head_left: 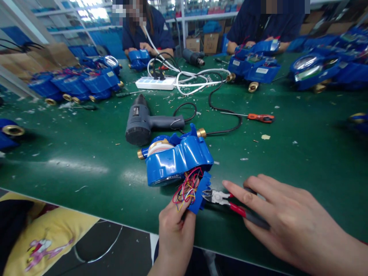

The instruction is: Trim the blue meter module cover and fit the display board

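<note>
One white power strip [155,83] lies on the bench [86,136]. Two heat guns: a near heat gun [139,120] in front of the strip, a far heat gun [192,57] beyond it. Also in front: one blue meter [179,157] straight ahead, one blue panel [199,197], one pair of pliers [217,197], two hands, left hand [176,226] and right hand [283,214]. Two co-workers [162,32] sit beyond the strip. Blue meters left of it overlap too much to count.
</note>
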Demonstrator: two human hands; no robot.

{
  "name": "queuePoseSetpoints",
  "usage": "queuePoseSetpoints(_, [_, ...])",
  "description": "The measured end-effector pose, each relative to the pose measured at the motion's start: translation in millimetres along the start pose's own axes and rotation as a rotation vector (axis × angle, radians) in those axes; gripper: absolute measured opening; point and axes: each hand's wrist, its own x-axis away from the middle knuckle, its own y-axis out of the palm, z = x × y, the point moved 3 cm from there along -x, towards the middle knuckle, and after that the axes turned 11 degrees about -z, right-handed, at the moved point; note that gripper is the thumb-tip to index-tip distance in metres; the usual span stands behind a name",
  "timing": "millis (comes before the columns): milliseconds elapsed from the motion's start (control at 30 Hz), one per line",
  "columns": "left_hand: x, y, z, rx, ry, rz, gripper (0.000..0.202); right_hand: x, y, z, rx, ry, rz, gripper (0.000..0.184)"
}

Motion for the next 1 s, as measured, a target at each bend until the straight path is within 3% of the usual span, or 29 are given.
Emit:
queuePoseSetpoints(567, [6.9, 0.4, -4.3, -0.072, -0.018, -0.02, 0.026, -0.5, 4.6, 0.3, -0.045, -0.02, -0.012, 0.029])
queuePoseSetpoints(800, [8.3, -1.2, -2.3, -0.067, -0.056, 0.023, 0.024, 0.9, -0.3, 6.1, -0.176, 0.11, 0.138, 0.034])
queuePoseSetpoints(1000, [8.4, 1.0, -3.9, -0.037, -0.102, 0.014, 0.027, 6.3, 3.3, -2.8, -0.186, 0.108, 0.042, 0.034])
